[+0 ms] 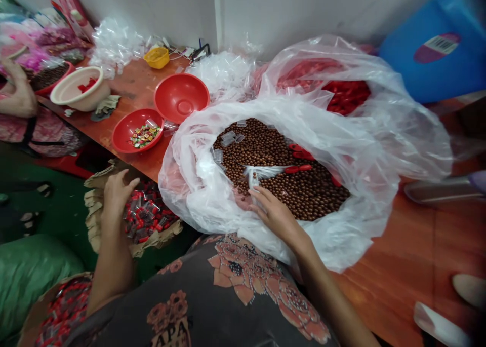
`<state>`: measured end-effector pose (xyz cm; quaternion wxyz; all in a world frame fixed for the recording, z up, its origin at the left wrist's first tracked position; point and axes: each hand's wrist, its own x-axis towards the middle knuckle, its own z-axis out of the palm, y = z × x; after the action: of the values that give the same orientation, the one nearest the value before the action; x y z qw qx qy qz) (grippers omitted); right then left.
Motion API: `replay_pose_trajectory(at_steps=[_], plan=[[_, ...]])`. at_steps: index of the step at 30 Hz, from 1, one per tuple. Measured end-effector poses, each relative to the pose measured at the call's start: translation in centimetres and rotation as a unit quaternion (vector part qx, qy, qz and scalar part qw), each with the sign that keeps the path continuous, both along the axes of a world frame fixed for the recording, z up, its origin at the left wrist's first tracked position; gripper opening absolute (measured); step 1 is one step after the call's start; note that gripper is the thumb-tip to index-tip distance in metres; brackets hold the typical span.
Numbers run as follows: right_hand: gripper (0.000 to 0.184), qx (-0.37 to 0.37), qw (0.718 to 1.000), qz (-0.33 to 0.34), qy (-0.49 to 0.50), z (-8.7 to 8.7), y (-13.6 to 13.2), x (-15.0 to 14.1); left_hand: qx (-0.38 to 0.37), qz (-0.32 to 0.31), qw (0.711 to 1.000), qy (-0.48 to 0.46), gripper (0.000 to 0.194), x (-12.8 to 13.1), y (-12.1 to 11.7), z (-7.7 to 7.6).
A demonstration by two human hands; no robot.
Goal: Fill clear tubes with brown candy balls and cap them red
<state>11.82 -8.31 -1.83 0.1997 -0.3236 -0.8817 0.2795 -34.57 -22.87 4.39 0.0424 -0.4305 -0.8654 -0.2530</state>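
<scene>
Head view: left hand (pixel 117 191) raised open, right (pixel 268 208) reaching forward.

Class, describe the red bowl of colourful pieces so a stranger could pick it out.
On the orange table, find the big bag of brown balls. Just left of it sits a red bowl. The target bowl, nearer the edge, alone holds colourful pieces.
</scene>
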Motion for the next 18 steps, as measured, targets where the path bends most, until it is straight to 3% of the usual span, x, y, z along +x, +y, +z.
replay_pose_trajectory(at_steps=[2, 4, 6, 8, 11, 13, 18], plan=[[0.029, -0.012, 1.0, 0.0, -0.01, 0.3, 0.0, 0.2, 0.057, -0.042, 0.997, 0.002, 0.035, 3.7, 3.0, 0.7], [0.022, -0.024, 0.999, 0.0, -0.036, 0.7, -0.1, 0.3, 0.081, -0.171, 0.981, -0.037, 0.027, 8.2, 6.8, 1.3], [0.021, -0.034, 0.996, 0.002, -0.08, 1.1, -0.4, 0.2, 0.026, -0.325, 0.944, -0.051, 0.021, 12.4, 10.9, 1.4], [0.024, -0.049, 0.992, 0.006, -0.12, 1.5, -0.7, 0.1, -0.086, -0.425, 0.901, -0.003, 0.018, 15.5, 14.4, 0.8], [0.026, -0.079, 0.987, 0.01, -0.138, 2.1, -0.8, 0.6, -0.251, -0.458, 0.846, 0.106, 0.022, 17.9, 17.8, -0.7], [0.026, -0.081, 0.985, -0.007, -0.15, 2.3, -0.6, 1.5, -0.312, -0.457, 0.82, 0.145, 0.026, 18.3, 18.9, -1.5], [0.028, -0.037, 0.947, -0.114, -0.297, 1.6, -0.2, 4.2, -0.363, -0.41, 0.818, 0.178, 0.034, 19.0, 19.5, -2.0]])
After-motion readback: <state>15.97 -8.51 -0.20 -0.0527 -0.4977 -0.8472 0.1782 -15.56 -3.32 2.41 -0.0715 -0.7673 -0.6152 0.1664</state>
